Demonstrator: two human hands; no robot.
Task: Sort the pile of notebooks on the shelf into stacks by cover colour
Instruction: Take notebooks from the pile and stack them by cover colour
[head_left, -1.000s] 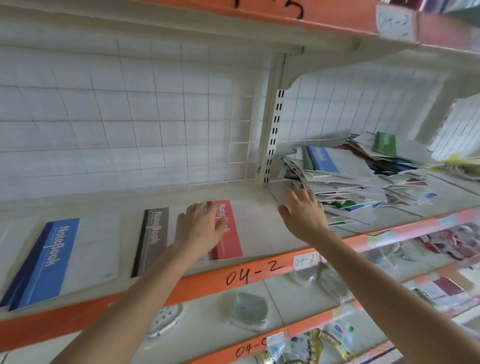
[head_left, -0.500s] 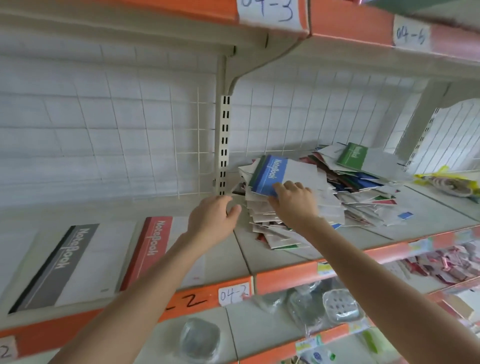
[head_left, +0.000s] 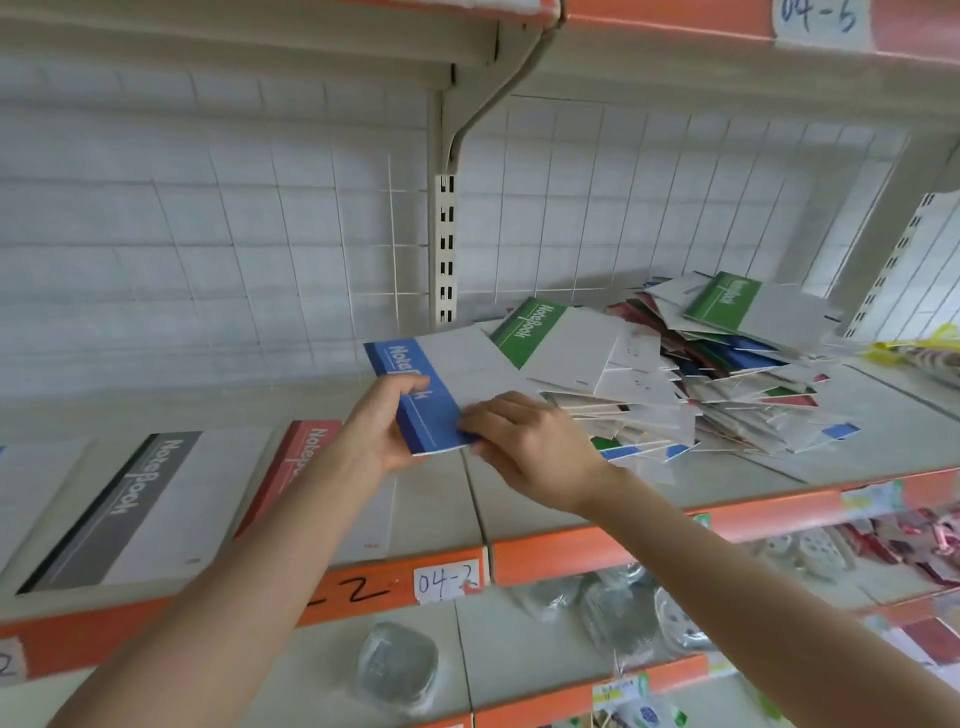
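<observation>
Left hand (head_left: 378, 434), right hand (head_left: 535, 449) gripping blue notebook (head_left: 434, 415), pile (head_left: 727, 405), green notebook (head_left: 524, 327) behind

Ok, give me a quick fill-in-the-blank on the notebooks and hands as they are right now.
1. The left hand and the right hand both hold one thin white notebook whose spine band is ___.
2. The flat white notebook topping the near end of the loose notebook pile has a ___ band.
3. On the cream metal shelf, the wide white notebook just left of the red-banded notebook has a ___ band.

Missing words: blue; green; grey.
</observation>
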